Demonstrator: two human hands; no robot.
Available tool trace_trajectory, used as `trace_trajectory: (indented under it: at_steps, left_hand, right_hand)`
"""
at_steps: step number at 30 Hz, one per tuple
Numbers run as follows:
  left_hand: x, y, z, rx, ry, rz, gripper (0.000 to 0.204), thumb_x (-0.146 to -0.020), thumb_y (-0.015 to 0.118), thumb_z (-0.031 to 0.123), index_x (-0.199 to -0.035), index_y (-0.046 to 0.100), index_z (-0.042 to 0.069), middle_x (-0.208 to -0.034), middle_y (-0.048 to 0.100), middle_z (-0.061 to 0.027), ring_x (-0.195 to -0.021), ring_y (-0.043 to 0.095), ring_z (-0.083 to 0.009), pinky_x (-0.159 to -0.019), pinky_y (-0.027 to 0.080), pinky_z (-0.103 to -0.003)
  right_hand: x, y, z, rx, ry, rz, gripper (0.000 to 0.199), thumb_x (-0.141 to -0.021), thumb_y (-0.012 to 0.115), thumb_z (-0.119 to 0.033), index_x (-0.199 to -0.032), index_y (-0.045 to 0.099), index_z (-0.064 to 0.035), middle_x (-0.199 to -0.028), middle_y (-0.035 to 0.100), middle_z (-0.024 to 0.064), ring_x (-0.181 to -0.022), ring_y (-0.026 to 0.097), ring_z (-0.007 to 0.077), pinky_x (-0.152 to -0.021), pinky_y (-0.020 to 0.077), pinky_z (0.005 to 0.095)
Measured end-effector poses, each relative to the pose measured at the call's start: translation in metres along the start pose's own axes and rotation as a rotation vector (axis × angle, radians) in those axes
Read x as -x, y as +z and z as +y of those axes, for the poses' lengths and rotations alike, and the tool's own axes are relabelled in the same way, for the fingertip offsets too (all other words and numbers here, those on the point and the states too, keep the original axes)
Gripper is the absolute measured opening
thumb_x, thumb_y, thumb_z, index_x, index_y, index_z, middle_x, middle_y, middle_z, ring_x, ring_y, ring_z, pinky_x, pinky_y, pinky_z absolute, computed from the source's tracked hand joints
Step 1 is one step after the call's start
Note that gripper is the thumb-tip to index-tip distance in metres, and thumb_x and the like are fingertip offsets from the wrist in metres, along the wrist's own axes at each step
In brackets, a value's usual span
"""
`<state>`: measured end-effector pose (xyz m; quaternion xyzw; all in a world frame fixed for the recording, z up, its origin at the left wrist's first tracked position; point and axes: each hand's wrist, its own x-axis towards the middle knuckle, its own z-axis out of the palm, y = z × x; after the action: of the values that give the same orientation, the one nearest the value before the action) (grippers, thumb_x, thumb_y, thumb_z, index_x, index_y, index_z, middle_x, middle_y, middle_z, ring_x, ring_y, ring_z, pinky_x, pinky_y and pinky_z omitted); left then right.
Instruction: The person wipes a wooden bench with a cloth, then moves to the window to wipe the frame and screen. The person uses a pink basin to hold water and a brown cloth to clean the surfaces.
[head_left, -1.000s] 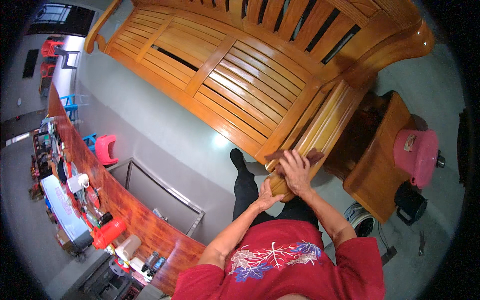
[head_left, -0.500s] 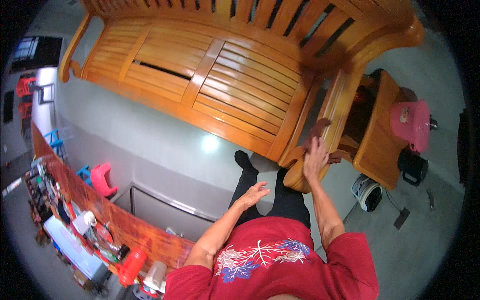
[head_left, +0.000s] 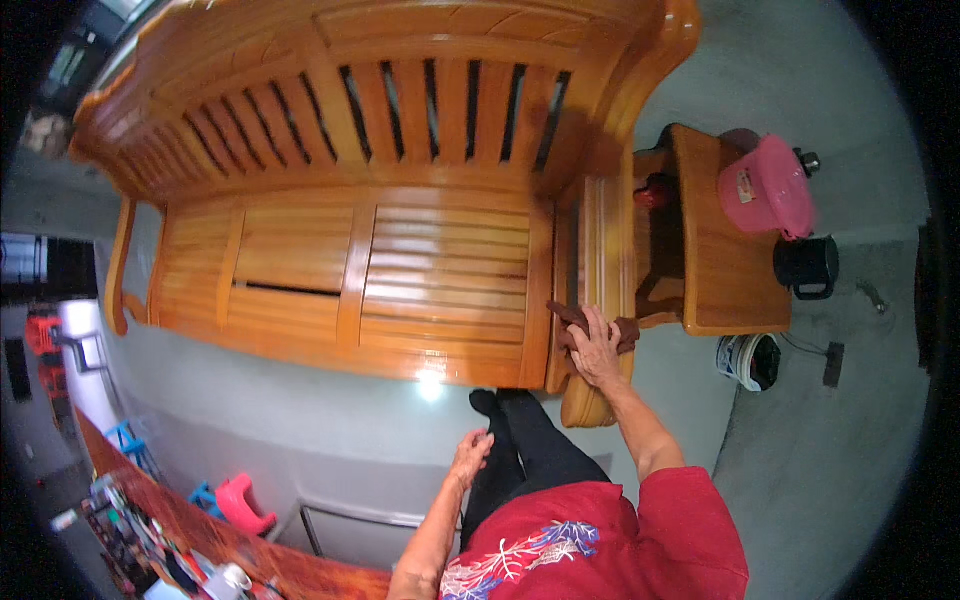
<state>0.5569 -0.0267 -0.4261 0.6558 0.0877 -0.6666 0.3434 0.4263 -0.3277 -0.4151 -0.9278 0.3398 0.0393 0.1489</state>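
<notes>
My right hand (head_left: 598, 352) presses a reddish-brown cloth (head_left: 570, 318) onto the curved armrest (head_left: 592, 404) of a varnished wooden bench (head_left: 440, 270). Its fingers lie over the bunched cloth, whose ends stick out on both sides. In front of my legs hangs my left hand (head_left: 471, 455), loosely bent and with nothing in it. The slatted seat stretches away to the left of the armrest, and the tall slatted backrest (head_left: 400, 115) rises behind it.
Right of the armrest stands a small wooden side table (head_left: 735, 290) with a pink lidded bucket (head_left: 768, 190). Nearby are a black mug (head_left: 806, 266) and a white tub (head_left: 742, 360). At lower left, a red stool (head_left: 243, 503) stands beyond a cluttered reddish wooden table (head_left: 190, 500).
My view has shifted, showing more of the backrest. My right hand stays on the cloth at the armrest, the cloth bunched differently. My left hand has lowered slightly, its fingers more bent.
</notes>
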Motion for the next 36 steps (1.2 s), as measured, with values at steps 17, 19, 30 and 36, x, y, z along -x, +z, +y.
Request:
trace_trajectory:
  at_steps: [17,19,30,36]
  left_hand:
    - [-0.056,-0.022,0.142,0.040,-0.003,0.156,0.040,-0.087,0.062,0.030,-0.121,0.051,0.011,-0.105,0.063,-0.0049,-0.087,0.061,-0.0170,-0.073,0.049,-0.035]
    - [-0.065,-0.026,0.160,0.043,0.012,0.166,0.038,-0.088,0.062,0.029,-0.120,0.052,0.012,-0.104,0.063,-0.0048,-0.087,0.061,-0.0168,-0.072,0.049,-0.035]
    - [-0.077,-0.074,0.320,-0.347,0.637,0.261,0.038,-0.085,0.064,0.016,-0.118,0.052,0.003,-0.106,0.058,-0.0104,-0.095,0.055,-0.0200,-0.079,0.045,-0.033]
    - [0.027,-0.079,0.591,-0.813,1.668,1.034,0.077,-0.071,0.074,0.009,-0.136,0.032,0.004,-0.141,0.025,-0.0204,-0.132,0.025,-0.0370,-0.109,0.023,-0.052]
  right_hand:
    - [-0.206,-0.028,0.097,-0.210,0.725,0.219,0.055,-0.087,0.061,-0.013,-0.136,0.037,-0.0100,-0.138,0.029,0.0231,-0.126,0.029,0.0414,-0.099,0.0253,0.0563]
    - [-0.241,-0.032,0.109,-0.224,0.714,0.314,0.053,-0.087,0.060,-0.012,-0.135,0.039,-0.0095,-0.133,0.033,0.0233,-0.123,0.032,0.0416,-0.097,0.0285,0.0569]
    - [-0.188,-0.034,0.080,-0.399,1.007,0.218,0.044,-0.084,0.057,-0.011,-0.127,0.049,-0.0133,-0.136,0.037,0.0207,-0.125,0.038,0.0356,-0.102,0.0313,0.0456]
    - [-0.263,-0.227,0.055,-0.482,0.553,1.172,0.037,-0.076,0.058,-0.003,-0.112,0.050,-0.0019,-0.110,0.047,0.0190,-0.102,0.047,0.0368,-0.088,0.0380,0.0441]
